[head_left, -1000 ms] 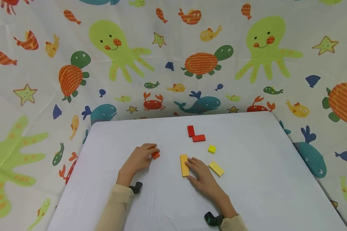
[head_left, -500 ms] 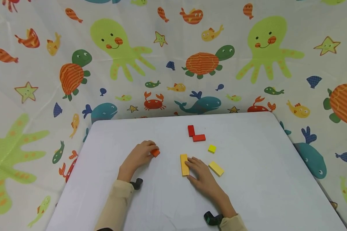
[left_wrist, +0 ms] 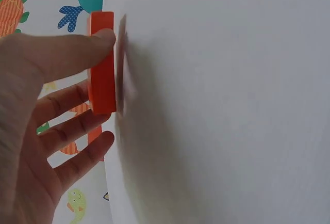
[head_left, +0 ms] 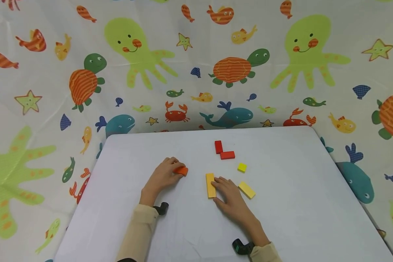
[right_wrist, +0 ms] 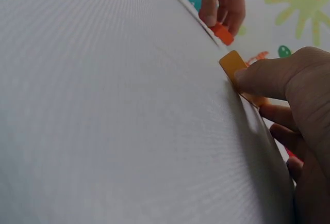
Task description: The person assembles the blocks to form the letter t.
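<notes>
On the left of the table, my left hand (head_left: 164, 174) pinches an orange block (head_left: 182, 171) between thumb and fingers. In the left wrist view the thumb lies across this block (left_wrist: 103, 79), and a narrow gap shows between it and the tabletop. My right hand (head_left: 230, 198) holds a long yellow block (head_left: 210, 185) by its right side and near end; the block lies on the table. Thumb and fingers grip that yellow block (right_wrist: 232, 65) in the right wrist view, where the orange block (right_wrist: 223, 34) in the left hand shows beyond.
A second yellow block (head_left: 247, 190) lies just right of the right hand. Behind it are a small bright yellow cube (head_left: 242, 167) and two red blocks, one lengthwise (head_left: 218, 147) and one crosswise (head_left: 227, 155). The white table (head_left: 281, 218) ends at a patterned cloth (head_left: 183, 72).
My left hand has drawn the orange block a little to the right and away from me, and turned it. The right hand keeps its hold on the yellow block. The head view has shifted slightly.
</notes>
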{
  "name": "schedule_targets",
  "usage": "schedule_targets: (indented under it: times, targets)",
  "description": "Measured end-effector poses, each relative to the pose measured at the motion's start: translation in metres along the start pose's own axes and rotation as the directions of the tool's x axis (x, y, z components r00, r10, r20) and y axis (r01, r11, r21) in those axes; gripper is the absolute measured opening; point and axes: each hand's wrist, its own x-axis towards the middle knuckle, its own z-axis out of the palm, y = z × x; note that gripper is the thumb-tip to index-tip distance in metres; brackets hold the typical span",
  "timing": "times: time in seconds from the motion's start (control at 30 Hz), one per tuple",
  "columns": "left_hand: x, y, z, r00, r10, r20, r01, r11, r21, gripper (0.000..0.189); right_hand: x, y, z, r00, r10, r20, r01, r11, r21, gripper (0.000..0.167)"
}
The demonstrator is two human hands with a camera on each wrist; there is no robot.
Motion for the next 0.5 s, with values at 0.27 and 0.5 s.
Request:
schedule_targets:
  times: [0.27, 0.5]
  targets:
    - [0.005, 0.010, 0.009, 0.999, -0.030, -0.011, 0.030, 1.000, 0.001, 0.032, 0.000, -0.001, -0.004, 0.999, 0.031, 0.023, -0.032, 0.999, 0.021, 0.057]
    - [0.005, 0.013, 0.016, 0.997, -0.058, -0.059, 0.056, 0.998, -0.035, 0.033, 0.002, -0.003, -0.004, 0.996, 0.060, 0.064, -0.062, 0.997, 0.038, 0.057]
